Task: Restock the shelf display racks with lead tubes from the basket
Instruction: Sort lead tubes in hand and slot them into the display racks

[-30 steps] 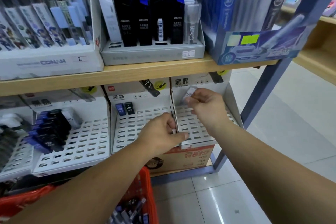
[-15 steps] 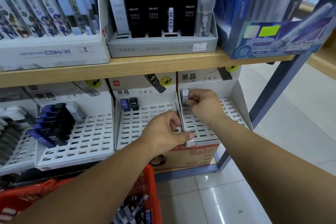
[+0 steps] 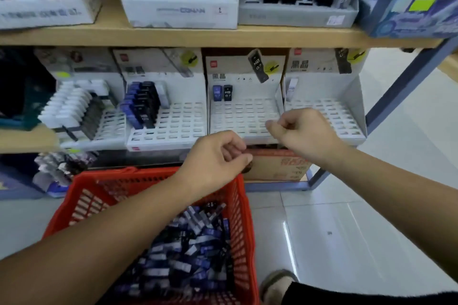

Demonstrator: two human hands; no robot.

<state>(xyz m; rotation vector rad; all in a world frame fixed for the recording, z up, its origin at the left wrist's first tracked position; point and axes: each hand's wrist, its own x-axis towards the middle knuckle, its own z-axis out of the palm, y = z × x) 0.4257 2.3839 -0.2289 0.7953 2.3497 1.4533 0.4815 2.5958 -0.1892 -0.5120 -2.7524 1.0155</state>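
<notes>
Hands both sit mid-frame, between the racks and the basket. Left hand point(image 3: 218, 156) hovers over the far rim of the red basket point(image 3: 81, 205), fingers curled in, nothing visible in them. Right hand point(image 3: 306, 131) is in front of the lower edge of the two right-hand racks, fingers clenched, thumb against forefinger; no tube seen in the pinch, though the view is blurred.

Loose lead tubes point(image 3: 188, 255) are heaped in the basket, lower centre. Rightmost rack point(image 3: 329, 116) carries one clear tube point(image 3: 292, 89) at its top left. Neighbouring rack point(image 3: 245, 116) carries a blue tube point(image 3: 217, 93) and a black tube point(image 3: 227, 92) side by side at its top left.

Judgement: between placements, a fetch step, with much restocking left. Next move calls for reaching down into the basket, picking one tube, matching its type to a rack and seating it upright beside those already standing.
</notes>
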